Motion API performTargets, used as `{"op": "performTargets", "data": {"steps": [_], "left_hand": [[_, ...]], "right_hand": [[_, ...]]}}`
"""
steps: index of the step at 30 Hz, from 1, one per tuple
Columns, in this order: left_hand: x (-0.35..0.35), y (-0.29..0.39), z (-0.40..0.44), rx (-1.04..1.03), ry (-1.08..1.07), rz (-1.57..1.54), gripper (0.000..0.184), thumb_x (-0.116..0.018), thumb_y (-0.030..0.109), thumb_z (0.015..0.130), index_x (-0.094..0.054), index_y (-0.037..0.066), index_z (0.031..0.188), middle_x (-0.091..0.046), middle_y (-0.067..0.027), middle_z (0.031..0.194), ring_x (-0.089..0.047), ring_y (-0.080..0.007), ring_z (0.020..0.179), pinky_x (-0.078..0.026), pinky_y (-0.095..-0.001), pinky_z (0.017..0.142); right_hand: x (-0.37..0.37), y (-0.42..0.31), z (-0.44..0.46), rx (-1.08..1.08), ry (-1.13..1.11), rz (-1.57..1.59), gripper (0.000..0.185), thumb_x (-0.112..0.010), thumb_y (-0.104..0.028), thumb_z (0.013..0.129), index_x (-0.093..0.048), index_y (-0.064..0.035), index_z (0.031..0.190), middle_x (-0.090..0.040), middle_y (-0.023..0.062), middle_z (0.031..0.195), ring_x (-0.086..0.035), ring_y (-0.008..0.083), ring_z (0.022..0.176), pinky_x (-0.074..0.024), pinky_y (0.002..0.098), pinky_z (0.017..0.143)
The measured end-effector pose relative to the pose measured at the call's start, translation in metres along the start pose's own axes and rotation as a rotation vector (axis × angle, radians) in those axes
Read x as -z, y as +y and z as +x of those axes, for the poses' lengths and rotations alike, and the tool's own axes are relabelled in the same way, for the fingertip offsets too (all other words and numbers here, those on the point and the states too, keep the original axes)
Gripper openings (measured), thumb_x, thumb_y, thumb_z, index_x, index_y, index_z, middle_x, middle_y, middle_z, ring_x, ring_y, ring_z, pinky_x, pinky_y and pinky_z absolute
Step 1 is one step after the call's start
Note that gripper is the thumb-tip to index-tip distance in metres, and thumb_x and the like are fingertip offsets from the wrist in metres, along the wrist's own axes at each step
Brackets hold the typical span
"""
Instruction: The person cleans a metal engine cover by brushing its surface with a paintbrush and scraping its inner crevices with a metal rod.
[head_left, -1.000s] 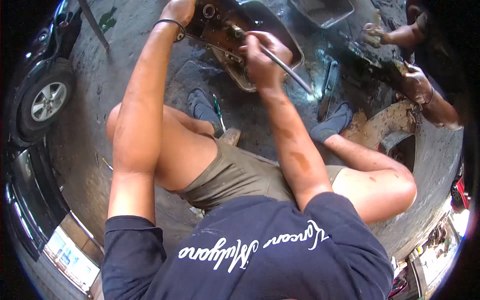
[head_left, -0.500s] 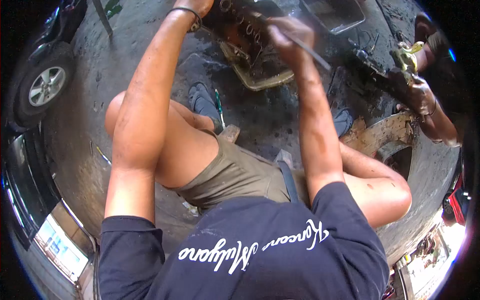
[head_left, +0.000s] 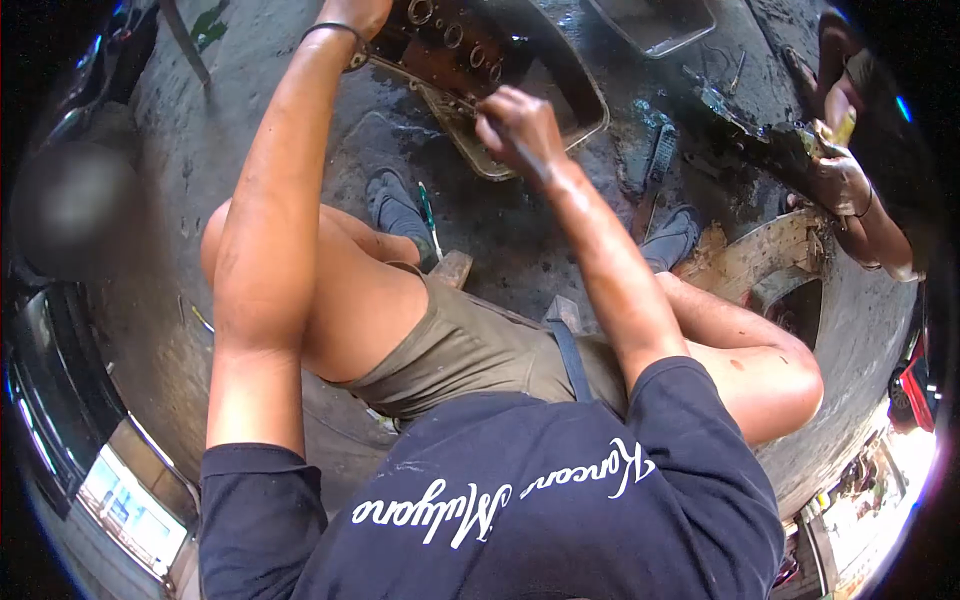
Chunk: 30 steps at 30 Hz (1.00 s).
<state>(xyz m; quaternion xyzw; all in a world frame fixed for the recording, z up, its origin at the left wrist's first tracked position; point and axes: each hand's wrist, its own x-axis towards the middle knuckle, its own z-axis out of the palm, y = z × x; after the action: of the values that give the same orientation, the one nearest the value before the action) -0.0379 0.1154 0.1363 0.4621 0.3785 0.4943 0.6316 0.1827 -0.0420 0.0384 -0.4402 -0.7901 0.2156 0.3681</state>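
Well to the left of the left fingers we see a dark car, cut off by the picture's edge and partly lost behind a blur. Just beyond the right fingers lies a large tray, cropped at the top; its interior is too dark for us to tell what liquid, if any, it holds. A dark metal part, also cropped, sits within or across that tray, between both hands' fingers, showing 4 round openings. Farther out and right of the right fingers, we see a second tray, its far end cut off and its contents unclear. The left hand is beside the part, but its fingertips leave view, so we cannot tell their grip. The right hand has its fingers curled around a rod-like tool, mostly hidden by the fist.
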Motion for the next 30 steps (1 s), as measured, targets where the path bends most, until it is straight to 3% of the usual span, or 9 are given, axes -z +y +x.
{"op": "performTargets", "data": {"steps": [2,4,9,12,14,18,24,28,30], "left_hand": [[0.006,-0.006,0.006,0.009,0.006,-0.047,0.050,-0.038,0.008,0.103,-0.031,0.006,0.152,-0.053,-0.0163,0.141,-0.058,-0.0241,0.120,-0.046,-0.0334,0.102],[0.013,-0.010,0.012,-0.012,0.058,0.320,0.050,-0.040,0.010,0.103,-0.032,0.007,0.152,-0.054,-0.0156,0.140,-0.057,-0.0239,0.122,-0.047,-0.0336,0.102],[-0.002,0.002,-0.003,0.048,0.040,0.051,0.052,-0.043,0.012,0.102,-0.032,0.006,0.152,-0.057,-0.0145,0.136,-0.058,-0.0226,0.120,-0.047,-0.0328,0.101],[0.007,0.003,0.007,0.046,0.071,0.037,0.053,-0.045,0.013,0.101,-0.032,0.005,0.152,-0.059,-0.0131,0.132,-0.060,-0.0220,0.114,-0.048,-0.0326,0.099],[0.018,-0.005,0.008,0.004,0.058,0.398,0.054,-0.046,0.013,0.101,-0.031,0.006,0.152,-0.060,-0.0128,0.132,-0.061,-0.0221,0.116,-0.049,-0.0336,0.099],[0.005,0.007,-0.002,0.065,0.027,0.073,0.055,-0.045,0.013,0.100,-0.029,0.007,0.153,-0.059,-0.0130,0.133,-0.062,-0.0218,0.114,-0.052,-0.0341,0.095],[0.019,-0.003,-0.005,0.072,0.053,0.091,0.057,-0.046,0.012,0.099,-0.030,0.010,0.153,-0.061,-0.0126,0.129,-0.065,-0.0230,0.108,-0.054,-0.0344,0.091],[0.000,0.009,-0.004,0.094,0.044,0.130,0.056,-0.045,0.013,0.100,-0.031,0.011,0.153,-0.063,-0.0117,0.124,-0.066,-0.0215,0.102,-0.055,-0.0338,0.088],[0.004,0.012,-0.006,0.106,0.064,0.173,0.055,-0.045,0.012,0.099,-0.031,0.012,0.153,-0.063,-0.0121,0.125,-0.066,-0.0221,0.103,-0.055,-0.0338,0.089]], "right_hand": [[0.006,-0.010,-0.003,-0.006,0.134,0.063,0.009,-0.069,-0.009,0.083,-0.072,-0.0046,0.090,-0.070,0.0125,0.083,-0.071,0.0288,0.070,-0.0592,0.0396,0.068],[0.015,-0.015,0.012,-0.034,0.466,0.125,0.011,-0.069,-0.007,0.082,-0.072,-0.0043,0.092,-0.069,0.0133,0.083,-0.071,0.0297,0.072,-0.0588,0.0385,0.066],[-0.006,-0.006,-0.006,0.047,0.005,-0.012,0.013,-0.071,-0.016,0.079,-0.061,-0.0074,0.076,-0.059,0.0111,0.074,-0.068,0.0300,0.072,-0.0563,0.0448,0.063],[0.001,-0.008,-0.004,0.023,0.355,0.044,0.008,-0.067,-0.011,0.080,-0.068,-0.0063,0.086,-0.065,0.0115,0.079,-0.068,0.0301,0.069,-0.0570,0.0417,0.062],[-0.003,-0.010,0.018,-0.050,0.465,0.125,0.014,-0.068,-0.008,0.078,-0.070,-0.0059,0.091,-0.067,0.0139,0.082,-0.068,0.0304,0.069,-0.0568,0.0400,0.061],[-0.022,-0.020,0.005,-0.111,0.140,0.097,0.013,-0.068,-0.012,0.078,-0.069,-0.0028,0.087,-0.067,0.0152,0.082,-0.068,0.0348,0.071,-0.0572,0.0426,0.064],[0.007,-0.014,0.027,-0.267,0.595,0.216,0.013,-0.069,-0.014,0.080,-0.072,-0.0024,0.085,-0.069,0.0166,0.084,-0.071,0.0296,0.075,-0.0568,0.0370,0.068],[-0.037,0.005,-0.004,-0.218,0.377,0.342,0.021,-0.068,-0.009,0.080,-0.075,-0.0049,0.100,-0.074,0.0136,0.089,-0.073,0.0241,0.081,-0.0562,0.0325,0.074],[-0.026,0.000,-0.002,-0.414,0.470,0.496,0.021,-0.066,-0.013,0.079,-0.076,-0.0075,0.097,-0.074,0.0100,0.076,-0.072,0.0172,0.069,-0.0580,0.0306,0.067]]}}
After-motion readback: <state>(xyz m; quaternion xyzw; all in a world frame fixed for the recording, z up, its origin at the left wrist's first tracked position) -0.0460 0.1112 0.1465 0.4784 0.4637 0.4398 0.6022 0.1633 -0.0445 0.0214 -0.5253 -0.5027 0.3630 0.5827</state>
